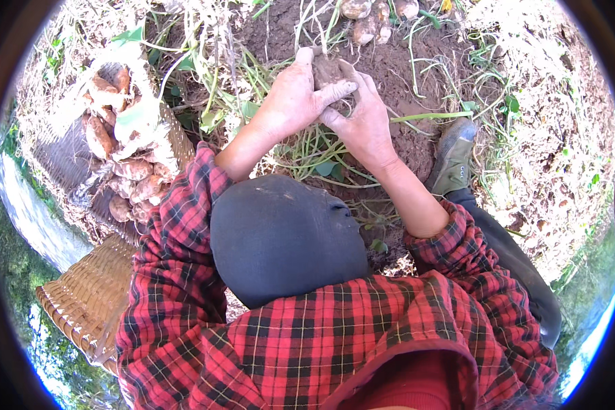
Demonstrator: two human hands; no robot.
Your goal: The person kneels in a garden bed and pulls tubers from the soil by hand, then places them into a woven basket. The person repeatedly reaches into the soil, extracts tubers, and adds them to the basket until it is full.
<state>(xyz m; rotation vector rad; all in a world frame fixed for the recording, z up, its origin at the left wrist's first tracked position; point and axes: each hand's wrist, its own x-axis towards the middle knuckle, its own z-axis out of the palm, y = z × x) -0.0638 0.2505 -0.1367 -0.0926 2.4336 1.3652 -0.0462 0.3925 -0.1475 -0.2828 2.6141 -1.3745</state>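
Both of my hands, soiled with earth, meet at the top middle around a soil-covered clump (329, 72) with fine roots, perhaps a tuber. My left hand (298, 95) cups its left side, thumb across the front. My right hand (360, 114) closes in from the right, fingers curled against it and thumb near my left thumb. The clump's underside is hidden. Green vine stems (315, 148) lie below my wrists. Several pale tubers (365, 28) rest on the brown soil just beyond my hands, with vines running beside them.
At the left, a woven basket (56, 154) holds many reddish-brown tubers (133, 171). An empty-looking tan wicker basket (89, 292) stands at the lower left. My bent knee (287, 238) is below my hands. A green shoe (453, 159) rests on the soil at right, beside dry vines.
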